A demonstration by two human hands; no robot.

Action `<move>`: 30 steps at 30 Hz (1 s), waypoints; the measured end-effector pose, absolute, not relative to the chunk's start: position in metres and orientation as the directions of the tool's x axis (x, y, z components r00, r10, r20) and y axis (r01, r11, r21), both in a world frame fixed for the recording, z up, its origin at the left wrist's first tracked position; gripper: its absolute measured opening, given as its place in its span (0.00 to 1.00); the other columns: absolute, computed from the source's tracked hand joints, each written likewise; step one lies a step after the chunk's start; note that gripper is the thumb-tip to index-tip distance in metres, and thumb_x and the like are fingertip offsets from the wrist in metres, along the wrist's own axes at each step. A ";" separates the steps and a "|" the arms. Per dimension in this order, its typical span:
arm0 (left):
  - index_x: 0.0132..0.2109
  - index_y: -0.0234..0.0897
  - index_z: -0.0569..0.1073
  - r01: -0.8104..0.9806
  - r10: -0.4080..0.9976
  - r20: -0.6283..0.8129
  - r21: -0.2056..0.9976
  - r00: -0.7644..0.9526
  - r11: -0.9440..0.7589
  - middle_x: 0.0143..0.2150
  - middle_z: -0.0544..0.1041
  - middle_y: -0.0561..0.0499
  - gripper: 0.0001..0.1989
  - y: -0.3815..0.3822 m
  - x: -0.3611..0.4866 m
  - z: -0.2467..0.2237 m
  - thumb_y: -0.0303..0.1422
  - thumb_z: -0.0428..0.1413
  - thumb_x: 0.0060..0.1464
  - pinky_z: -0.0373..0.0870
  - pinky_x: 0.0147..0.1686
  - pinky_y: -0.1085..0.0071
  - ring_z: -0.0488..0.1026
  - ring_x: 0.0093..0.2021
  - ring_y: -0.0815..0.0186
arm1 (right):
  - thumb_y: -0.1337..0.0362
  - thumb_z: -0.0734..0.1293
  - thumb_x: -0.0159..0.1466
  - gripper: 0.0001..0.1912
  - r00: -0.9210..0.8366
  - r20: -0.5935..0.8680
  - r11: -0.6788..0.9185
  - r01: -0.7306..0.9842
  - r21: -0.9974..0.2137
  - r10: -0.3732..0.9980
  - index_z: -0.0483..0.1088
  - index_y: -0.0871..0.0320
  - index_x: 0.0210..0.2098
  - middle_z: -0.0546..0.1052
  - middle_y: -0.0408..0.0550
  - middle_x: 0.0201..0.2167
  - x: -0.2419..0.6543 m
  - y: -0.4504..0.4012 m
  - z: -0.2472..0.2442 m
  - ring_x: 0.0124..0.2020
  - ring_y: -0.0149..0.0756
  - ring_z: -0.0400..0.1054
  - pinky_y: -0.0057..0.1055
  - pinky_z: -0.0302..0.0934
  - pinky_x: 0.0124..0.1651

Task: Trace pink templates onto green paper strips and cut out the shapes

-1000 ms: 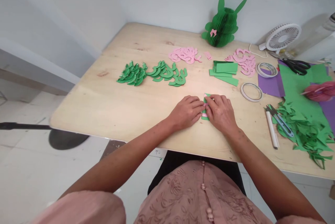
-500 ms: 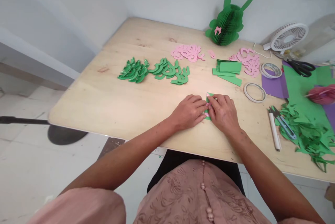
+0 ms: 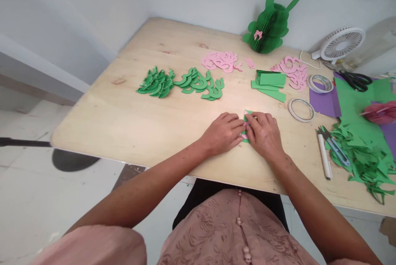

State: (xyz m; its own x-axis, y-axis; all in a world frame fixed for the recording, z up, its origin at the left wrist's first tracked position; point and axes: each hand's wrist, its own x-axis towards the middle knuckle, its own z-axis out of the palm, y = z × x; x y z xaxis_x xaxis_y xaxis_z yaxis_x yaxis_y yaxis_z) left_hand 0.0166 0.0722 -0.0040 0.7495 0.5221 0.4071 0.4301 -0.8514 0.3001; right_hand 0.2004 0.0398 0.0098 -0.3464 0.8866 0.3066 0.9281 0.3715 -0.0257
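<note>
A small green paper piece (image 3: 245,139) with pink paper on it lies on the wooden table (image 3: 123,124) near its front edge. My left hand (image 3: 224,133) presses on its left side, fingers together. From the right, my right hand (image 3: 262,133) holds it down with thumb and bent fingers. Both hands cover much of the piece. Behind them lie a stack of green strips (image 3: 269,84), a pile of pink cutouts (image 3: 219,61) and curved green cutouts (image 3: 198,83).
At the right are tape rolls (image 3: 301,110), a white marker (image 3: 324,155), small snips (image 3: 335,147), green scraps (image 3: 368,166) and black scissors (image 3: 355,80). A green honeycomb paper figure (image 3: 267,27) and a white fan (image 3: 342,45) stand at the back.
The camera view has shifted slightly, so the table's left part sits a little further left. Both hands keep their place on the green piece.
</note>
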 end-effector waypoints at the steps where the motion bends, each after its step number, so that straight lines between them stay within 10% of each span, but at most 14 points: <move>1: 0.46 0.34 0.73 0.431 0.523 0.408 0.300 0.749 -0.851 0.47 0.76 0.45 0.11 0.072 0.017 -0.004 0.32 0.50 0.59 0.64 0.51 0.59 0.67 0.51 0.58 | 0.65 0.57 0.67 0.18 -0.347 0.302 0.371 0.928 -0.027 0.888 0.68 0.61 0.53 0.73 0.58 0.45 0.200 0.040 0.010 0.42 0.48 0.59 0.41 0.52 0.39; 30: 0.47 0.37 0.73 0.399 0.467 0.392 0.246 0.793 -0.883 0.51 0.76 0.45 0.12 0.074 0.017 -0.002 0.31 0.53 0.56 0.58 0.62 0.55 0.63 0.62 0.58 | 0.67 0.61 0.65 0.15 -0.322 0.355 0.356 0.934 -0.033 0.878 0.71 0.60 0.49 0.73 0.56 0.43 0.199 0.035 0.005 0.42 0.46 0.60 0.39 0.53 0.40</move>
State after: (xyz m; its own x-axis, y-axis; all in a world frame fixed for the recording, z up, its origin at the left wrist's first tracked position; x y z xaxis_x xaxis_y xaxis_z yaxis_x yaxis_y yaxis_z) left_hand 0.0174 0.0745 -0.0021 0.7928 0.4671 0.3915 0.3990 -0.8833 0.2461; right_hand 0.1987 0.0349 0.0047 -0.3217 0.8778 0.3549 0.9340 0.3557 -0.0331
